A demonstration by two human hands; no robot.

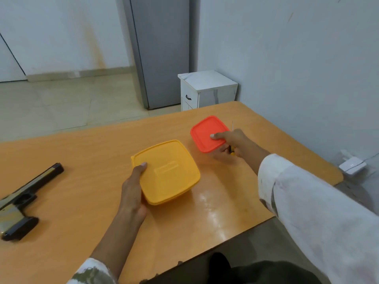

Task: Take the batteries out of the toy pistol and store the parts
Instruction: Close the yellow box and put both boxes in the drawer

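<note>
Sleeve (307, 212), left hand (132, 191) gripping yellow box (170, 173), right hand (231, 146) gripping orange box (207, 134)

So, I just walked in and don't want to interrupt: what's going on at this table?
A person is handling two lidded boxes on the wooden table. The left hand grips the yellow container, thumb on its lid; the right hand holds the orange container, with a screwdriver tucked in the same hand. Both lids are on. The toy pistol lies at the left, no hand on it.
</note>
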